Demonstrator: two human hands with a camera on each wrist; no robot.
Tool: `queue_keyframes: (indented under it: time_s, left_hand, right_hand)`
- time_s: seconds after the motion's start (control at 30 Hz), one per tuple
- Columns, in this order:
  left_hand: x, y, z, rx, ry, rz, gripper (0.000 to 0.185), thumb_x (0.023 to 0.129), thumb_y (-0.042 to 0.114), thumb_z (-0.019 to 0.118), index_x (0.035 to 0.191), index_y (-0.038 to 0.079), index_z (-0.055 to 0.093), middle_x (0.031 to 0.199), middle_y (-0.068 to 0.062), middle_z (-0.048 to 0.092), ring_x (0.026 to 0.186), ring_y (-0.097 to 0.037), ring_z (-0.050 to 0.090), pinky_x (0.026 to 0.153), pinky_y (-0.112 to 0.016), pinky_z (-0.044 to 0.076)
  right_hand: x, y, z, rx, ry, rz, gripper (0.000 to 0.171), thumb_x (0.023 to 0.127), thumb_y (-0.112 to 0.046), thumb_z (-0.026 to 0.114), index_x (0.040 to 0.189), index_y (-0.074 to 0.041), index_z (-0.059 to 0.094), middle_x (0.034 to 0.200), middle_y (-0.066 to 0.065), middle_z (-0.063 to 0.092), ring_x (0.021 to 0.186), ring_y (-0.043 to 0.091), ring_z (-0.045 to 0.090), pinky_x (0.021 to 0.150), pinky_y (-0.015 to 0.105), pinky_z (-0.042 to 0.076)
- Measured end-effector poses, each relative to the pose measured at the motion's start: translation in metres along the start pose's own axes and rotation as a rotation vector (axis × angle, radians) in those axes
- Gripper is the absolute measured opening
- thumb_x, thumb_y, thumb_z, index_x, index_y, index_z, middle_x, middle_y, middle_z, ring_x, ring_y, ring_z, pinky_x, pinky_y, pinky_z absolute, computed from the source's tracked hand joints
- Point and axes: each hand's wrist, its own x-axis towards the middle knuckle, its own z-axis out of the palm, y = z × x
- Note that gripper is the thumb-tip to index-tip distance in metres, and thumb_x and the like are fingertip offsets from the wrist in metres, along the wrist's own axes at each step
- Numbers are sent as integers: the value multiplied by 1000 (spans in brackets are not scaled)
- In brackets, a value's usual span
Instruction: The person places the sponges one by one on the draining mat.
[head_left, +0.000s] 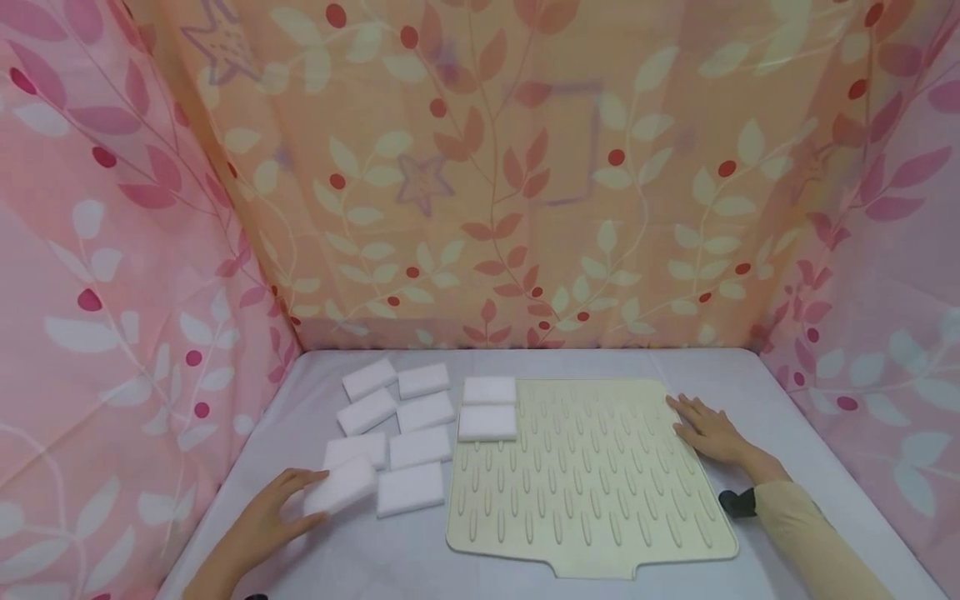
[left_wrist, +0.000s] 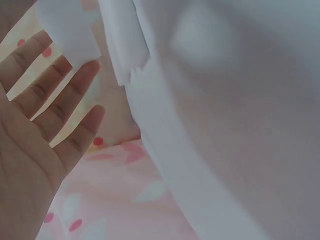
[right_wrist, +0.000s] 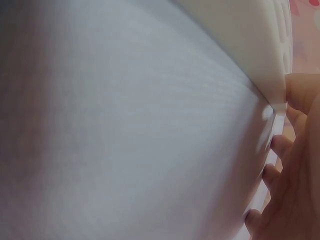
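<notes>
My left hand (head_left: 258, 521) pinches the end of a white sponge block (head_left: 342, 485), thumb on the near side and fingertips on the far side. The block tilts and overlaps another white block (head_left: 352, 450) behind it. In the left wrist view, the held block (left_wrist: 70, 35) shows at the fingertips, with the other fingers spread. A cream ridged mat (head_left: 585, 475) lies right of centre, two white blocks (head_left: 487, 422) side by side in its far left corner. My right hand (head_left: 712, 435) rests at the mat's right edge, fingers extended; the right wrist view shows the thumb touching the mat's rim (right_wrist: 272, 95).
Several more white blocks (head_left: 410, 489) lie in loose rows left of the mat on the white-covered table (head_left: 375, 567). Floral curtains (head_left: 487, 208) enclose the table at the back and both sides. A tab projects from the mat's near edge.
</notes>
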Motion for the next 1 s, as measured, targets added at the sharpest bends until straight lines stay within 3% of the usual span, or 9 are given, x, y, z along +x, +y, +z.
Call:
queue_keyframes:
  time_s: [0.23, 0.37, 0.43, 0.53, 1.0]
  left_hand:
    - [16, 12, 9, -67, -60, 33, 54, 67, 32, 81, 116, 20, 63, 107, 10, 57, 98, -9, 54, 90, -2, 30]
    - [30, 22, 17, -82, -119, 15, 52, 70, 37, 78, 118, 23, 62, 113, 15, 56, 105, -7, 53, 89, -23, 44]
    - [37, 28, 21, -85, -140, 21, 53, 71, 39, 77, 119, 24, 61, 116, 15, 55, 108, -9, 52, 89, -36, 46]
    - [47, 36, 26, -110, -169, 37, 54, 72, 39, 77, 122, 25, 60, 119, 12, 54, 111, -12, 51, 89, -43, 45]
    - [82, 70, 58, -176, -301, 126, 56, 77, 46, 69, 128, 24, 55, 126, 4, 51, 117, -19, 48, 93, -43, 44]
  right_hand:
    - [0, 2, 4, -9, 4, -10, 57, 95, -35, 48, 141, -5, 34, 143, 31, 27, 129, 57, 19, 94, 75, 8]
    - [1, 2, 3, -11, -2, -2, 58, 95, -36, 47, 142, -5, 33, 144, 31, 26, 129, 56, 18, 94, 75, 7]
    - [1, 0, 2, -11, -2, 5, 58, 95, -36, 47, 142, -5, 33, 144, 31, 26, 129, 56, 18, 94, 75, 7]
    - [1, -1, 1, -5, -4, 12, 58, 95, -36, 47, 142, -5, 32, 144, 31, 25, 129, 56, 17, 94, 75, 6]
    - [2, 0, 1, -3, -2, 15, 58, 95, -37, 47, 142, -5, 33, 144, 31, 25, 129, 56, 18, 94, 75, 6]
